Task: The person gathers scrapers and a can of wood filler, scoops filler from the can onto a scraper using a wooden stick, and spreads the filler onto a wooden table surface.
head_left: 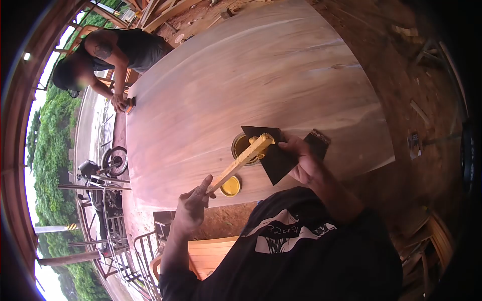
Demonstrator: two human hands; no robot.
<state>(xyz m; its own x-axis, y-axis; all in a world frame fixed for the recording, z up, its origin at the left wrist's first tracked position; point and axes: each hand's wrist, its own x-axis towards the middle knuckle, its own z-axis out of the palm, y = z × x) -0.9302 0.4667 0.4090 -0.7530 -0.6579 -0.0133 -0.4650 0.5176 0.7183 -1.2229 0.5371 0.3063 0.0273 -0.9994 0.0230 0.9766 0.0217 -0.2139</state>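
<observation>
My left hand is closed around the lower end of a wooden stick, whose far end is smeared with thick yellow paste. My right hand grips a thin black spreader between thumb and fingers. The stick's coated end lies across the spreader, and yellow paste shows where they meet. Partly hidden behind both is an open can on the large wooden slab. Nearer my body lies a round lid with yellow inside. A dark rectangular piece with a rough edge is just beyond my right hand.
Across the slab at the far left, another person bends over its edge, hands on a small orange-and-dark object. A motorcycle stands to the left. A slatted wooden piece is below the slab's near edge.
</observation>
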